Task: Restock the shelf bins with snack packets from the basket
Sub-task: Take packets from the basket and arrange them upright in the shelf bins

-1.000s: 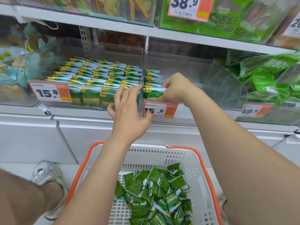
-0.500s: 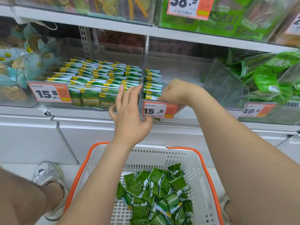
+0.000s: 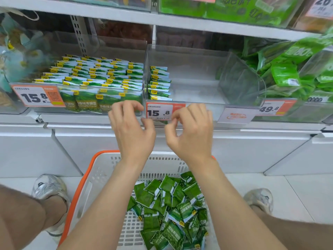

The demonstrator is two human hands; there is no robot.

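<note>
Snack packets [image 3: 169, 204] in basket [image 3: 100, 170], hands [image 3: 132, 134] [image 3: 191, 136] loosely curled, empty

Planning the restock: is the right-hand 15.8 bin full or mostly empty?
Mostly empty: the bin holds only one row of packets along its left wall.

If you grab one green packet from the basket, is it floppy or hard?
Probably light: the green packets lie heaped at all angles in the basket. Likely slippery, since they look glossy. Seemingly stiff enough to stand on edge, like the row in the bin.
</note>
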